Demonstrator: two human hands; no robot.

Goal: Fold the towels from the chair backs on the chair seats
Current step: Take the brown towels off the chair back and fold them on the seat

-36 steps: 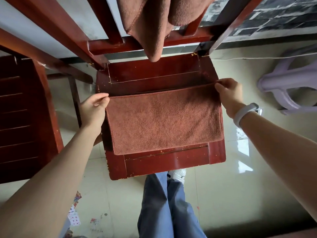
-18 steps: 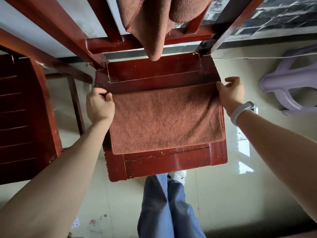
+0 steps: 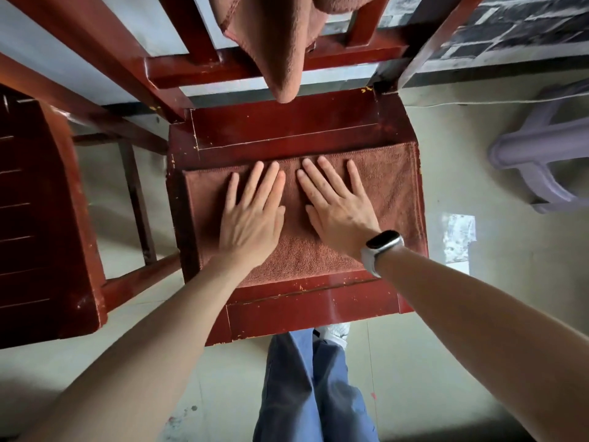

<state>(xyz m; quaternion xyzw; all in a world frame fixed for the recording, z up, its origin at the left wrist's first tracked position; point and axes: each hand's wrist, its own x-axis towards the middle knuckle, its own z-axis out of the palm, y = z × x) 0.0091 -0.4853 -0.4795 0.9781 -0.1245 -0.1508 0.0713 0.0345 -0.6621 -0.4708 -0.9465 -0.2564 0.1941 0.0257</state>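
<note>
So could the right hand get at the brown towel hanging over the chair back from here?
Probably yes. The right hand lies flat and empty on the folded brown towel on the seat, and the hanging brown towel droops just beyond it with only bare red wooden seat between.

Matt, nubby terry-cloth towel on glossy, chipped lacquered-wood chair seat

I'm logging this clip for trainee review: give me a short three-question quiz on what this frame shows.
1. True or false: both hands lie flat on the folded towel.
2. Which wrist wears the watch? A left, B right.
3. Where is the second towel?

Key:
1. True: left hand and right hand press it on the chair seat.
2. B.
3. Draped over the chair back.
</note>
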